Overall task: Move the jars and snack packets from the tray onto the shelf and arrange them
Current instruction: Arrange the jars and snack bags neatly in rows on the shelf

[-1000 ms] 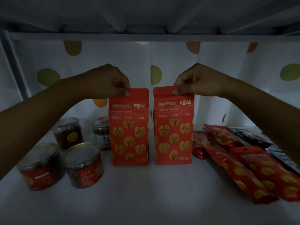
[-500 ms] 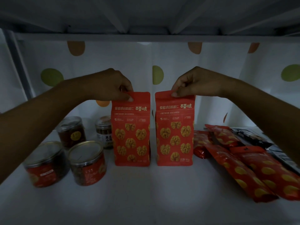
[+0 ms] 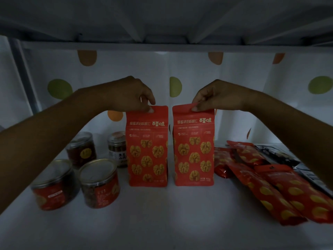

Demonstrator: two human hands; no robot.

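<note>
Standing upright side by side at the centre of a white shelf [image 3: 162,219] are two matching red snack packets with a narrow gap between them. Each is a tall, flat-bottomed pouch printed with golden walnut halves, with a line of pale Chinese lettering and a yellow brand mark near the top. The left hand [image 3: 133,94] reaches in from 9 o'clock and pinches the top edge of the left packet [image 3: 147,152] between thumb and curled fingers, while the right hand [image 3: 214,96], coming from 3 o'clock, pinches the top seal of the right packet [image 3: 193,150] the same way. Both pouch bases appear to rest on the shelf. At 8 o'clock stand four round jars: a front-left jar [image 3: 54,184] and a front-right jar [image 3: 100,183], squat, with red labels and pale lids, close together, and behind them a back-left jar [image 3: 82,149] and a back-right jar [image 3: 118,148], taller, clear, with dark contents. At 4 o'clock long red packets [image 3: 270,188] with yellow shapes lie flat and overlapping, with dark packets [image 3: 281,157] beyond them towards 3 o'clock. A white sheet [image 3: 198,83] with green and orange spots hangs behind, and the light is dim
</note>
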